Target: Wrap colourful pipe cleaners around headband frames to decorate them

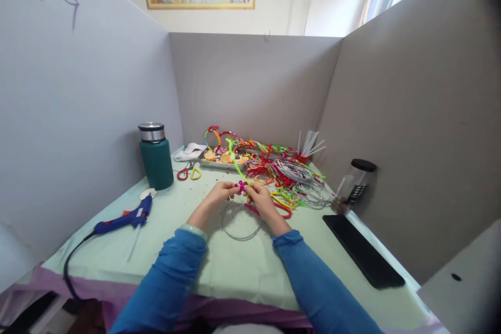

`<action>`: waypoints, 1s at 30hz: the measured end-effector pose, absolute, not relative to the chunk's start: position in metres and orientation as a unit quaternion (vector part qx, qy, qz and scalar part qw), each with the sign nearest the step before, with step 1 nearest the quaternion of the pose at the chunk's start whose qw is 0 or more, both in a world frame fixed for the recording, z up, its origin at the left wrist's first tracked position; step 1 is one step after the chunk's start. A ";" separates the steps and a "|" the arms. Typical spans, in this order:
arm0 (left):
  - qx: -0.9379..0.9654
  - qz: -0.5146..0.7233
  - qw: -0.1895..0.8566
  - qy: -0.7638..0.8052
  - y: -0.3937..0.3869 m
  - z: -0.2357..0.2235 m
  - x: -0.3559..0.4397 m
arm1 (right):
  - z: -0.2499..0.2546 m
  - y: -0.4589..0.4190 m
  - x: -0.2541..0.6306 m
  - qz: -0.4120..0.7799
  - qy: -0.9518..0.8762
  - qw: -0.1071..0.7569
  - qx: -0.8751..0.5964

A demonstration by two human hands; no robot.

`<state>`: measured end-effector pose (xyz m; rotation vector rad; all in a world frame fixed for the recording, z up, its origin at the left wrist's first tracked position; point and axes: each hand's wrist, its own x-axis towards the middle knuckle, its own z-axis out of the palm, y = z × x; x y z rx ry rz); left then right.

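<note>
Between my two hands, just above the table, is a small magenta flower of bent pipe cleaner (241, 186) with a bright green pipe cleaner (235, 160) rising from it. My left hand (221, 193) pinches the flower's left side. On its right side, the fingers of my right hand (260, 198) are closed on it too. Below the hands lies a thin grey ring (239, 239) on the tabletop. A magenta strip (251, 209) shows beside my right wrist, partly hidden by it.
Heaped pipe cleaners (274, 162) and grey wire loops (313, 188) spread behind my right hand. A metal tray (219, 166) stands at the back. To the left are a green bottle (156, 162), scissors (189, 173) and a blue glue gun (125, 221). Right: a black slab (362, 250), a clear jar (354, 185).
</note>
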<state>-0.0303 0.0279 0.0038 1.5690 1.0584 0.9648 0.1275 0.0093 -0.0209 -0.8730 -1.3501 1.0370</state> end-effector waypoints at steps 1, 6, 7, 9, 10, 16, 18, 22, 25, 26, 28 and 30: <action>0.644 0.397 0.490 0.432 0.028 0.004 -0.030 | -0.021 0.009 0.128 0.446 -0.576 0.574 -0.375; 0.629 0.418 0.512 0.408 0.025 0.004 -0.028 | -0.023 0.010 0.128 0.432 -0.579 0.577 -0.380; 0.629 0.423 0.512 0.405 0.025 0.004 -0.028 | -0.023 0.010 0.128 0.430 -0.583 0.575 -0.381; 0.627 0.429 0.510 0.404 0.024 0.004 -0.028 | -0.023 0.009 0.128 0.429 -0.588 0.567 -0.384; 0.624 0.430 0.514 0.402 0.024 0.004 -0.028 | -0.022 0.009 0.128 0.431 -0.588 0.566 -0.386; 0.590 0.423 0.580 0.369 0.027 -0.001 -0.031 | -0.019 0.006 0.127 0.446 -0.576 0.562 -0.391; 0.580 0.426 0.594 0.361 0.028 -0.002 -0.032 | -0.018 0.005 0.127 0.449 -0.579 0.560 -0.387; 0.564 0.426 0.611 0.357 0.027 -0.002 -0.032 | -0.016 0.003 0.127 0.459 -0.577 0.561 -0.375; 0.558 0.424 0.619 0.354 0.026 -0.001 -0.031 | -0.017 0.003 0.127 0.466 -0.571 0.565 -0.372; 0.560 0.423 0.620 0.351 0.026 -0.001 -0.031 | -0.018 0.004 0.128 0.466 -0.568 0.568 -0.372; 0.568 0.417 0.619 0.346 0.025 -0.001 -0.031 | -0.019 0.005 0.128 0.465 -0.563 0.573 -0.372; 0.580 0.417 0.606 0.352 0.025 -0.001 -0.030 | -0.020 0.006 0.128 0.464 -0.562 0.573 -0.374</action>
